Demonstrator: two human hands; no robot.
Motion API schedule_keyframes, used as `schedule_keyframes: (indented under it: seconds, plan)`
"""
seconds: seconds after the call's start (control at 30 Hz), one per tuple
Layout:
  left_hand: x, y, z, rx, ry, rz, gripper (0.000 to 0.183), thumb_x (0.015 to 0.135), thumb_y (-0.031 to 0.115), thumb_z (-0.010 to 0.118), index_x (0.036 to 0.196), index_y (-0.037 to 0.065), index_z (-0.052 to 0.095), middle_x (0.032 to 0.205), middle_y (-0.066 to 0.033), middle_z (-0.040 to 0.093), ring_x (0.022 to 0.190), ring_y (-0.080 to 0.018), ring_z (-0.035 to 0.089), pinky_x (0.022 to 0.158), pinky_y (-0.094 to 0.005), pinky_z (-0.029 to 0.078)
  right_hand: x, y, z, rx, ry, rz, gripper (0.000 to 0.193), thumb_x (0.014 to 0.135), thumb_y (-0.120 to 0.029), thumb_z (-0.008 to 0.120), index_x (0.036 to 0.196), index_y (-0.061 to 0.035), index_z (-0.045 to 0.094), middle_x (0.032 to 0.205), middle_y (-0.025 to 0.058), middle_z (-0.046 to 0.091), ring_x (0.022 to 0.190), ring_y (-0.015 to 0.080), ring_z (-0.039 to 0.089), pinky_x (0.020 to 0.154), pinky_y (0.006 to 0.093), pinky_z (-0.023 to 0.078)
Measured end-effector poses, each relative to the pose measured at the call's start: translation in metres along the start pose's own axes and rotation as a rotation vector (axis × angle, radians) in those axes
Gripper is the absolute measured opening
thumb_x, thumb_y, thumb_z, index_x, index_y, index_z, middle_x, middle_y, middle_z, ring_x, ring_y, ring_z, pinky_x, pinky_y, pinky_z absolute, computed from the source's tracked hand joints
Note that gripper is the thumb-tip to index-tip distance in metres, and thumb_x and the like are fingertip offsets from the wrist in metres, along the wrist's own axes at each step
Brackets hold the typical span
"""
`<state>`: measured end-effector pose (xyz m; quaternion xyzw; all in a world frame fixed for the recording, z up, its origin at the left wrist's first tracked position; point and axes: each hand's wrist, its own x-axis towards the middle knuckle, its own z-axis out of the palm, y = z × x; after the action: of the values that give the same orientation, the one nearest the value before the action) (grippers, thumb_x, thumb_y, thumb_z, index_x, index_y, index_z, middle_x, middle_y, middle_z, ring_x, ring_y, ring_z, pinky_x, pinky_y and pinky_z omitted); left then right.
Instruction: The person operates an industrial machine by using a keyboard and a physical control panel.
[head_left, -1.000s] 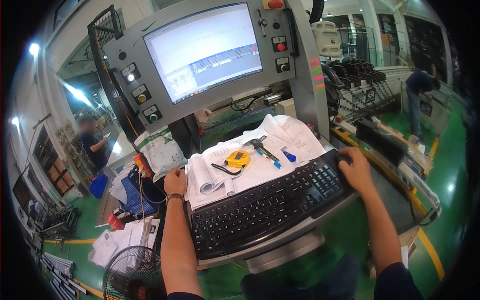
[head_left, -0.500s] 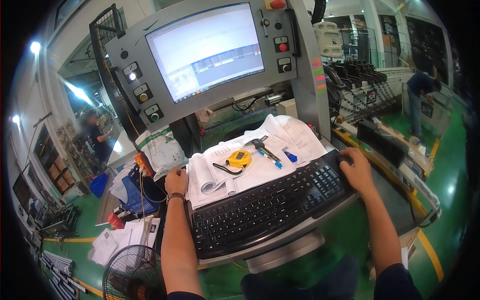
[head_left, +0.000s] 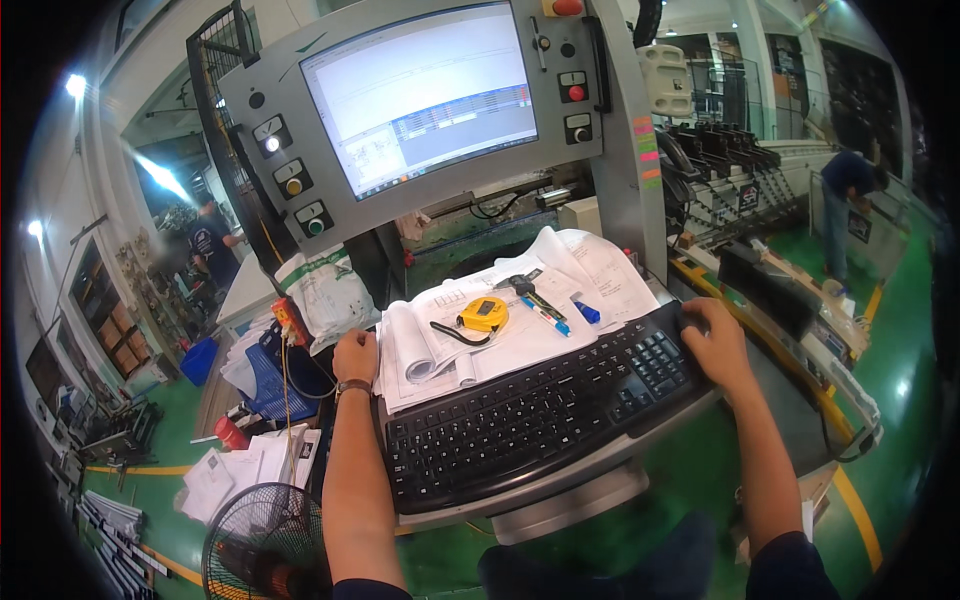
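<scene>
At the left edge of the keyboard tray (head_left: 610, 446), my left hand (head_left: 356, 358) is closed round the rim beside the papers, its fingertips hidden. My right hand (head_left: 716, 345) curls over the tray's right edge, its thumb side against the black keyboard (head_left: 500, 425). Behind the keys lies a stack of drawing sheets (head_left: 450, 298), some of them rolled at the left. On the sheets rest a yellow tape measure (head_left: 484, 315), a caliper (head_left: 522, 286), a blue-and-white pen (head_left: 552, 322) and a small blue object (head_left: 586, 312).
A grey control panel with a lit screen (head_left: 420, 95) rises behind the tray. At left are a white bag (head_left: 325, 298), a blue basket (head_left: 268, 385) and a fan (head_left: 262, 540). One person (head_left: 212, 245) stands far left, another (head_left: 845, 200) bends at far right. Machine rails (head_left: 790, 365) run along the right.
The view has shifted slightly, so the panel and tray sit a little further right. Both hands keep their places. The person at far left has turned and moved slightly.
</scene>
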<state>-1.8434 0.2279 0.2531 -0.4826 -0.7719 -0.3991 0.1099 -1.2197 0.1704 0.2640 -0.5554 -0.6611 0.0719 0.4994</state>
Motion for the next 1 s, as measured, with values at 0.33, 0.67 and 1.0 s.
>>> schedule_keyframes:
  seconds: [0.33,0.67,1.0]
  plan:
    - [-0.0034,0.0056,-0.0007,-0.004,0.014,-0.011,0.028,0.095,0.034,0.073,0.104,0.009,0.082,0.104,-0.0163,0.081,0.100,-0.0388,0.077,0.087,-0.0484,0.060,0.0002,0.0007,-0.0006,0.005,-0.042,-0.063,0.043,0.085,-0.019,0.067,0.125,-0.0034,0.073,0.132,0.0140,0.072,0.118,0.0321,0.071,0.097,0.0388,0.056]
    - [-0.0012,0.0015,0.0017,0.004,0.028,-0.006,0.028,0.095,0.035,0.073,0.105,0.010,0.082,0.103,-0.0152,0.082,0.100,-0.0390,0.077,0.086,-0.0490,0.060,0.0003,0.0000,0.0000,0.029,-0.060,-0.089,0.042,0.085,-0.017,0.067,0.124,-0.0037,0.074,0.129,0.0130,0.072,0.117,0.0312,0.071,0.096,0.0375,0.055]
    - [-0.0020,0.0029,0.0008,-0.007,0.020,0.003,0.028,0.095,0.034,0.072,0.105,0.009,0.082,0.104,-0.0161,0.082,0.100,-0.0392,0.077,0.087,-0.0493,0.060,0.0010,0.0041,0.0014,0.019,-0.050,-0.120,0.040,0.087,-0.017,0.066,0.123,-0.0042,0.074,0.130,0.0131,0.071,0.117,0.0306,0.071,0.090,0.0367,0.056]
